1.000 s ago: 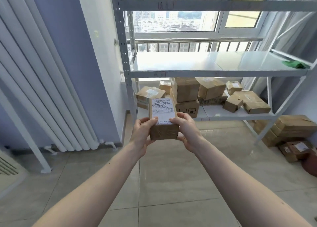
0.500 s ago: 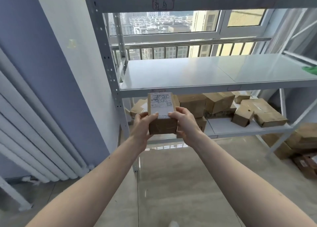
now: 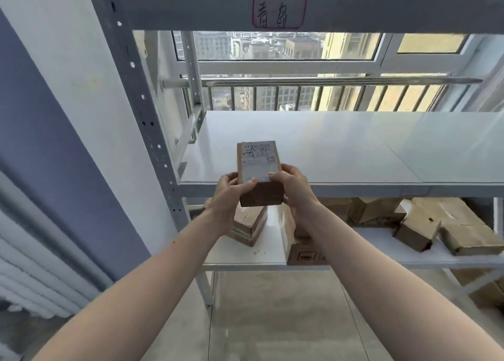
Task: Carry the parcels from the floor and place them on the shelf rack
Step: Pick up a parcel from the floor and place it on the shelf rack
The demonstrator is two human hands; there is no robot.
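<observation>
I hold a small brown cardboard parcel (image 3: 259,169) with a white shipping label on top, gripped from both sides. My left hand (image 3: 227,194) clasps its left edge and my right hand (image 3: 293,190) its right edge. The parcel hovers over the front lip of the white middle shelf (image 3: 341,147) of the grey metal shelf rack (image 3: 141,109), near the shelf's left end. The shelf board behind the parcel is bare.
Several cardboard parcels (image 3: 420,224) lie on the lower shelf (image 3: 272,254). A handwritten label (image 3: 278,11) is stuck on the upper beam. More boxes (image 3: 482,287) sit on the floor at the right. A white radiator (image 3: 30,265) stands at the left, a window behind the rack.
I have walked closer to the rack, which now fills the view. The parcel has risen from below the middle shelf to just above its front edge.
</observation>
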